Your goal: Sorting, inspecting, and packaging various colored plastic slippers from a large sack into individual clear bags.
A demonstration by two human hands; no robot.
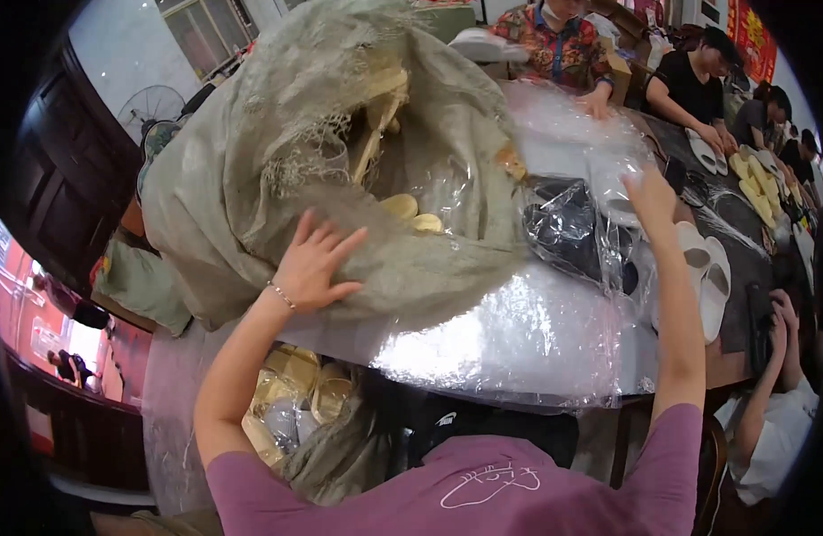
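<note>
- Head: L hand (315, 266) held open at flap (429, 272) of sack (210, 192) (ctr-L); yellow items (399, 207) seen inside
- R hand (649, 198) near clear plastic (599, 348), grip can't be told
- Step: sack prob. being held open; next, flap prob. to be eased back

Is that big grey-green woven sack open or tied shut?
Open: the sack has a wide, untied mouth with frayed edges, and rounded yellow items show inside. How full it is, I cannot tell.
</note>
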